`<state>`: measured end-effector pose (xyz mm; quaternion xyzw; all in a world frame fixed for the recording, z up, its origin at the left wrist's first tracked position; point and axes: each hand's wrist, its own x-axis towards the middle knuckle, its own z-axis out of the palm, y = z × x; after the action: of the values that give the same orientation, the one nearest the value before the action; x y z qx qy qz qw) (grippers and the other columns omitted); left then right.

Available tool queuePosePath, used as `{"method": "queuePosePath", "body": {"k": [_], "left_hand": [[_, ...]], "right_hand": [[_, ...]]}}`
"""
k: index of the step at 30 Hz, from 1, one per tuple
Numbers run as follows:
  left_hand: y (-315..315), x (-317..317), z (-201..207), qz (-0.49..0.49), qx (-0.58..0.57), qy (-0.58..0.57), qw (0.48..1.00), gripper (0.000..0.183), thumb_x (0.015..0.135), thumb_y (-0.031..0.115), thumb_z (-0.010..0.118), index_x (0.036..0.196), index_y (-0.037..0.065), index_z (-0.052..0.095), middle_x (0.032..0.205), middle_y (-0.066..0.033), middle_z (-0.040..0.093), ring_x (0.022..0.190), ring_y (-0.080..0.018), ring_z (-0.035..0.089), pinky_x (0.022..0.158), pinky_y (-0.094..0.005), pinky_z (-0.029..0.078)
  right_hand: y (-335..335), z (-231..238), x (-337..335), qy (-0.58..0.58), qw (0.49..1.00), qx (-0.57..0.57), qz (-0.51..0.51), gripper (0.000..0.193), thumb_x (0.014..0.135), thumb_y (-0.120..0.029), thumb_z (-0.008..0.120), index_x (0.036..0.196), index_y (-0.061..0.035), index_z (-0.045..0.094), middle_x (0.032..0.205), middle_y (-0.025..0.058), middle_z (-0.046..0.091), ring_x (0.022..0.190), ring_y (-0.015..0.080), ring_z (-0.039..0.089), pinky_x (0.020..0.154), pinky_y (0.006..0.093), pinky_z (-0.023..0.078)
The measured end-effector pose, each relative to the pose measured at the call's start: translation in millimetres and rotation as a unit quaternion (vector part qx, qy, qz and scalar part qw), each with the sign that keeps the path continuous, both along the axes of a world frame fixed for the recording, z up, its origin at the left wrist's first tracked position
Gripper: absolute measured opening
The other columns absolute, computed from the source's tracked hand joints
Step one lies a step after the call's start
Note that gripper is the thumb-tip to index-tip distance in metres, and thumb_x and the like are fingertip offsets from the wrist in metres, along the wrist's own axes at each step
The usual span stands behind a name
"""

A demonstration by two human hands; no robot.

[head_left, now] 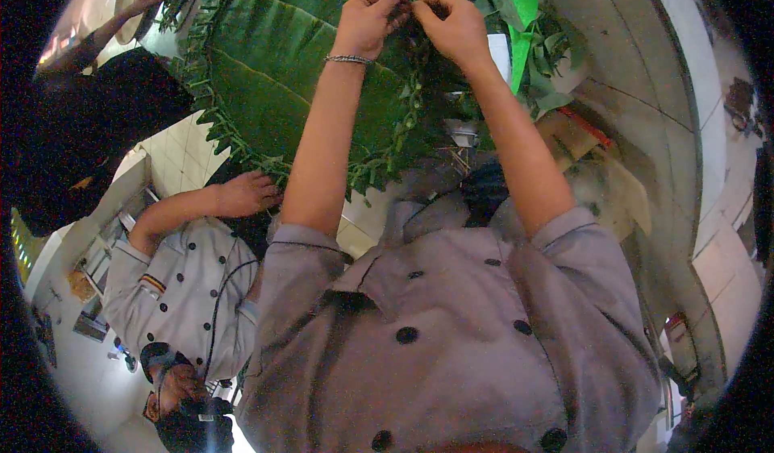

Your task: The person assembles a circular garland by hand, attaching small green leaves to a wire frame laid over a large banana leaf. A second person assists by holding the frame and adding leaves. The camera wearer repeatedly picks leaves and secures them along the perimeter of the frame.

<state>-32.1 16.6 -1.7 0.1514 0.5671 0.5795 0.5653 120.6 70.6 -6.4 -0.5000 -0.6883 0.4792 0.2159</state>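
A round surface lined with large green banana leaves lies ahead of me. Along its edge runs a border of folded leaf points. My left hand, with a chain bracelet at the wrist, has its fingers closed in a pinch at the far right part of this border. Close beside it, my right hand pinches the same spot with thumb and bent forefinger. A small pale green piece of the border shows between the fingertips; its exact shape is too small to make out.
Loose leaves and a bright green sheet lie right of the border. At left, a co-worker in a pale buttoned jacket rests a hand near the rim. Another person's hand is at far left. A cardboard piece lies at right.
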Motion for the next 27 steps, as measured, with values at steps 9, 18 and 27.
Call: {"method": "queuePosePath", "body": {"k": [9, 18, 27], "left_hand": [[1.1, 1.3, 2.1, -0.004, -0.012, 0.052, 0.999, 0.024, 0.090, 0.021, 0.072, 0.100, -0.001, 0.071, 0.089, -0.0078, 0.071, 0.080, -0.0154, 0.068, 0.071, -0.0270, 0.056], [-2.0, 19.9, 2.7, 0.061, -0.012, 0.091, 0.994, 0.026, 0.089, 0.021, 0.073, 0.098, -0.004, 0.072, 0.087, -0.0053, 0.071, 0.077, -0.0119, 0.065, 0.067, -0.0252, 0.053], [0.6, 14.3, -7.6, 0.006, -0.031, 0.182, 0.983, 0.028, 0.094, 0.020, 0.067, 0.109, -0.003, 0.070, 0.099, -0.0072, 0.073, 0.083, -0.0145, 0.066, 0.075, -0.0276, 0.054]], "right_hand": [[-4.5, 2.2, 0.6, -0.012, 0.999, 0.023, -0.025, 0.036, 0.084, -0.042, 0.065, 0.102, -0.0123, 0.074, 0.098, 0.0116, 0.073, 0.092, 0.0326, 0.070, 0.084, 0.0425, 0.054], [-7.4, 7.3, -5.5, 0.002, 0.997, 0.066, -0.046, 0.028, 0.085, -0.030, 0.069, 0.098, -0.0059, 0.074, 0.089, 0.0115, 0.074, 0.081, 0.0221, 0.071, 0.076, 0.0334, 0.055], [-6.2, 4.0, -1.7, 0.039, 0.998, 0.046, -0.032, 0.029, 0.088, -0.029, 0.069, 0.100, -0.0032, 0.073, 0.089, 0.0116, 0.074, 0.083, 0.0212, 0.071, 0.076, 0.0329, 0.054]]}}
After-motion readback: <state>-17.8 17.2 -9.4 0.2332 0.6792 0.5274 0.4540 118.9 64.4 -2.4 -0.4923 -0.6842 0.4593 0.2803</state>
